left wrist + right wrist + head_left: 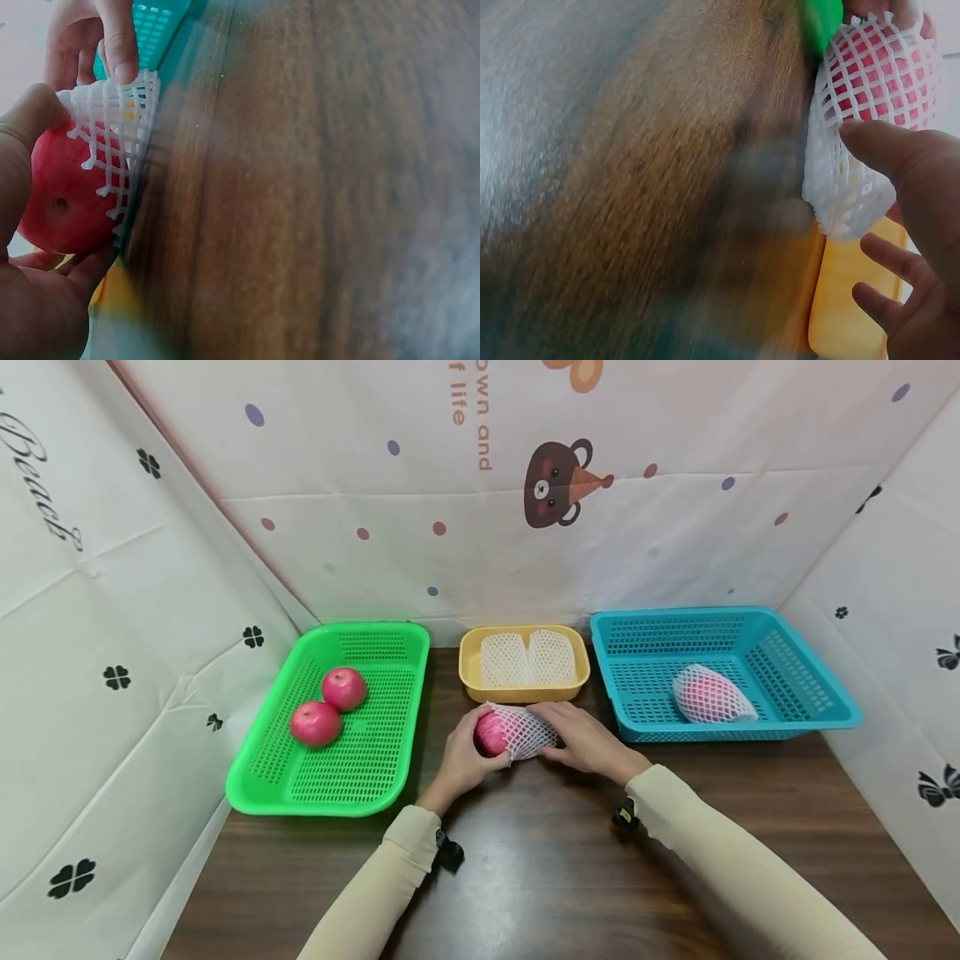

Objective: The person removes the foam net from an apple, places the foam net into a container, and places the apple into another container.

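A red apple [491, 735] lies on its side on the table, partly inside a white foam net sleeve [531, 732]. My left hand [462, 762] grips the apple at its bare end, thumb and fingers on opposite sides. In the left wrist view the net's cut edge [103, 191] crosses the apple, whose dimpled end [60, 202] is uncovered. My right hand [588, 743] holds the net's other end between thumb [881, 146] and forefinger, while its lower fingers [889, 277] spread off it. The forefinger is mostly hidden behind the net in the right wrist view.
At left stands a green basket [408, 727] with two bare apples [316, 723]. Behind my hands, a small yellow basket [525, 693] holds two flat foam nets [504, 660]. A blue basket [798, 693] at right contains one netted apple [708, 695]. Patterned sheets [465, 560] enclose the table.
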`<state>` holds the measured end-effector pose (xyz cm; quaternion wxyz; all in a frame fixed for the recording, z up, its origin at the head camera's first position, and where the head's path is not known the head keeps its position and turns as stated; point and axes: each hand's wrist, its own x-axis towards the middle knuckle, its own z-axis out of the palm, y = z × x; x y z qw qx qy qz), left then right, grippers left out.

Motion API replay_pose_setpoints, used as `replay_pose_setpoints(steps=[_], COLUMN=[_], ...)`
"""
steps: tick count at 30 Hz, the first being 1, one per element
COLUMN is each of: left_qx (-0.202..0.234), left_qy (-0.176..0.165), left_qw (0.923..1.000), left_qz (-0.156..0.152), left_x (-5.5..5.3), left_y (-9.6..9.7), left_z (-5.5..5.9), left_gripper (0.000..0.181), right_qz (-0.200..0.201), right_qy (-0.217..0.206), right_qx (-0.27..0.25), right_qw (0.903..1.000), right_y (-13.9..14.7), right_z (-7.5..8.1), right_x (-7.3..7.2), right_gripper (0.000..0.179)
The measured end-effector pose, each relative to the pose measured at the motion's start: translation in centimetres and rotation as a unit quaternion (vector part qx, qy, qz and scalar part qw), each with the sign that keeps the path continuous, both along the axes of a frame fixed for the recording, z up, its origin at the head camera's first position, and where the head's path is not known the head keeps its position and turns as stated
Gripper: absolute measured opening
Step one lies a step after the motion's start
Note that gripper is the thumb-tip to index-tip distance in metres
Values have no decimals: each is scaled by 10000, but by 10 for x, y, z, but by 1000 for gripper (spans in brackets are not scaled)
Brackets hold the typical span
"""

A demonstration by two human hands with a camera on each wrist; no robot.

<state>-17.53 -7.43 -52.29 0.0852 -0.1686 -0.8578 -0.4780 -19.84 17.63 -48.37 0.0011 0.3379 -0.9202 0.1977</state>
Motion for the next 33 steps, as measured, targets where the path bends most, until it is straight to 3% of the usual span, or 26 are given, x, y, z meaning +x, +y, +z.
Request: replay_pose_setpoints(steps=[13, 22, 33], left_qx=[92, -56, 189], left_qy=[-145, -228, 86], left_qw=[9995, 9964, 9953], left_qz=[254, 816, 950], left_x=[5, 11, 11], left_y=[-4, -8, -11], left_z=[1, 4, -2], left_gripper=[79, 74, 75], right_qz=[-166, -178, 28], right_qy=[343, 797, 1351], right_qx=[40, 138, 96], right_qw=[9993, 9966, 9908], right_y=[-9, -12, -11], right_z=[3, 9, 23], right_x=[-2, -2, -3], right_gripper=[36, 22, 17])
